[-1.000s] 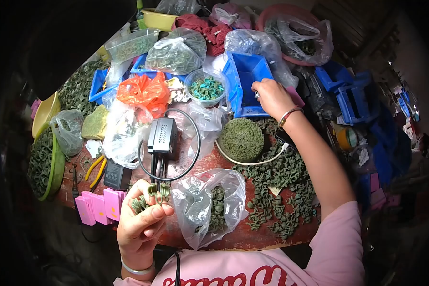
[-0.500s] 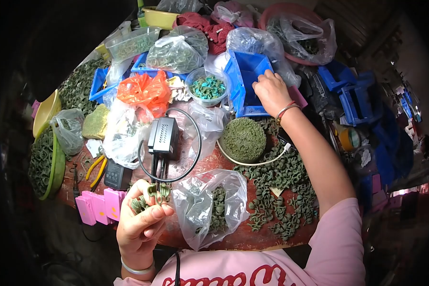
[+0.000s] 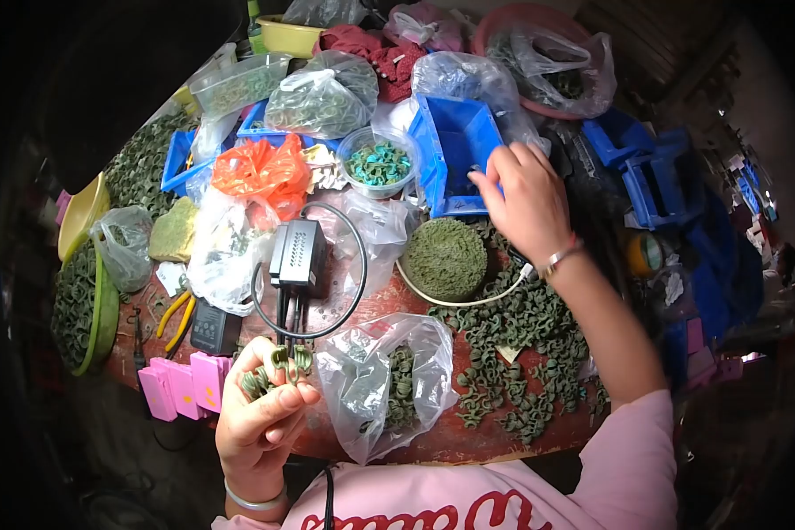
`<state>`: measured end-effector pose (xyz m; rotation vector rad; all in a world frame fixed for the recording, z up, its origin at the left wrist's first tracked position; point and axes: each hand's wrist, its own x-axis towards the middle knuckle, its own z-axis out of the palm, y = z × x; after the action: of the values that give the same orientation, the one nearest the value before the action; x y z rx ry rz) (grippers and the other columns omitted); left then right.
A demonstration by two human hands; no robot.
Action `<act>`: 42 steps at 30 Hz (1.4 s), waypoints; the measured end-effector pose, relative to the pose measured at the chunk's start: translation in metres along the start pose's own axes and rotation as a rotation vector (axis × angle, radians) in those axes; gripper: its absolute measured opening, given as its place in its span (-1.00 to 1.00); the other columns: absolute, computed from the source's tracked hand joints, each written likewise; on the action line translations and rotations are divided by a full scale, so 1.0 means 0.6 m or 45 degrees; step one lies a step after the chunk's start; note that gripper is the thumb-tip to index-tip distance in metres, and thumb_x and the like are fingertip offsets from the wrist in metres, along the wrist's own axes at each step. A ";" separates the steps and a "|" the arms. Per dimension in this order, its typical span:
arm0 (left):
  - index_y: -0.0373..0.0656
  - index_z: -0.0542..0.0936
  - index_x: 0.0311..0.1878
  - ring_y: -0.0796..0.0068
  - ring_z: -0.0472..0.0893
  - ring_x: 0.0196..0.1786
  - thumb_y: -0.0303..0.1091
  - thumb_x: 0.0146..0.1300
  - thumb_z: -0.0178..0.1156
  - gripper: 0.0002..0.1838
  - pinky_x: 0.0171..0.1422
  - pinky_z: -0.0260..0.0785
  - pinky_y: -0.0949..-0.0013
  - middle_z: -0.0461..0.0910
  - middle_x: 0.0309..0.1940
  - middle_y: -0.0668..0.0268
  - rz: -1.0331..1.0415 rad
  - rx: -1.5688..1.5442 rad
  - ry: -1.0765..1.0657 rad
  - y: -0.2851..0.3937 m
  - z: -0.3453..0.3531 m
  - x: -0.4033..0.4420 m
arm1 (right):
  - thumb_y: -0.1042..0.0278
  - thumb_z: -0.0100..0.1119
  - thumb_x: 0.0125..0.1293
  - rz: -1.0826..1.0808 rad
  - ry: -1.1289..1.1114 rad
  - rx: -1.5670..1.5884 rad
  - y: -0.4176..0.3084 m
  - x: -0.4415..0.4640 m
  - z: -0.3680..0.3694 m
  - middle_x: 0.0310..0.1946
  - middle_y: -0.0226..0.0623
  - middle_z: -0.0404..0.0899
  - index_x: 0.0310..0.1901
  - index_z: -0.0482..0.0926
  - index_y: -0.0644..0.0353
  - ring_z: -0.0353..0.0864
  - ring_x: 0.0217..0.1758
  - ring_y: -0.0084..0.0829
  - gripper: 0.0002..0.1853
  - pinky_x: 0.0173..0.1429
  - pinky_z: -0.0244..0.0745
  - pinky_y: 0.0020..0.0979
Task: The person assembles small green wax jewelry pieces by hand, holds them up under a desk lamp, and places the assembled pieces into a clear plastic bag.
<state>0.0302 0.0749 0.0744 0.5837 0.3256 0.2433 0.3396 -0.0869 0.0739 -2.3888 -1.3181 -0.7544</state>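
Note:
My left hand (image 3: 265,406) is closed around several small green curled pieces (image 3: 291,361), with two upright at the fingertips and others against the palm. It is above the table's front edge, beside a clear plastic bag (image 3: 344,380) holding more green pieces. My right hand (image 3: 532,199) is over the right edge of a blue bin (image 3: 458,141). Its fingers are curled, and a tiny glint shows by the thumb tip; what is pinched there, if anything, cannot be made out. Below the bin lies a round green mass (image 3: 448,259) with a white cable (image 3: 477,305) curving round it.
Loose green pieces (image 3: 530,371) cover the table's right side. A black-cabled device (image 3: 296,252) stands in the middle. Around it are an orange bag (image 3: 263,172), a round tub (image 3: 377,164) of green and turquoise pieces, yellow-handled pliers (image 3: 179,320) and pink blocks (image 3: 183,384).
My right hand has drawn back from inside the blue bin, moving right and towards me. My left hand stays in place with the green pieces. The view has shifted slightly.

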 end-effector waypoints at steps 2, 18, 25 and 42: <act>-0.19 0.32 -0.26 0.80 0.20 -0.78 -0.68 0.14 0.16 -0.76 -0.76 -0.04 0.72 0.61 -0.35 -0.06 -0.002 0.012 -0.002 -0.001 0.000 0.000 | 0.41 0.28 0.11 0.002 0.028 0.297 -0.047 -0.021 -0.043 -0.63 -0.29 0.37 -0.59 0.32 0.15 0.42 -0.48 -0.20 -0.71 -0.34 0.33 -0.23; -0.19 0.34 -0.29 0.81 0.16 -0.78 -0.68 0.11 0.17 -0.77 -0.74 -0.07 0.72 0.62 -0.36 -0.04 0.004 0.036 -0.005 -0.015 0.022 -0.021 | 0.73 -0.17 0.01 -0.528 0.274 1.874 -0.313 -0.111 -0.273 -0.68 -0.43 0.13 -0.71 0.30 0.25 0.15 -0.64 -0.47 -0.77 -0.58 0.10 -0.54; -0.20 0.35 -0.29 0.81 0.16 -0.78 -0.68 0.11 0.17 -0.78 -0.74 -0.07 0.72 0.62 -0.36 -0.06 -0.021 0.014 -0.022 -0.015 0.020 -0.023 | 0.78 -0.04 -0.10 -0.572 0.638 1.432 -0.312 -0.107 -0.268 -0.67 -0.44 0.18 -0.73 0.30 0.26 0.22 -0.62 -0.51 -0.78 -0.61 0.04 -0.54; -0.08 0.37 -0.22 0.84 0.26 -0.71 -0.63 0.13 0.25 -0.71 -0.69 -0.02 0.74 0.62 -0.37 0.23 -0.146 0.186 -0.024 -0.023 0.062 0.020 | 0.71 0.32 -0.03 0.640 0.042 1.062 -0.169 -0.240 -0.258 -0.69 -0.46 0.19 -0.67 0.16 0.12 0.11 -0.63 -0.56 -0.54 -0.52 -0.01 -0.50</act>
<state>0.0567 0.0489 0.0927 0.7084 0.3590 0.1040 0.1447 -0.2093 0.1178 -1.8562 -0.7318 -0.0573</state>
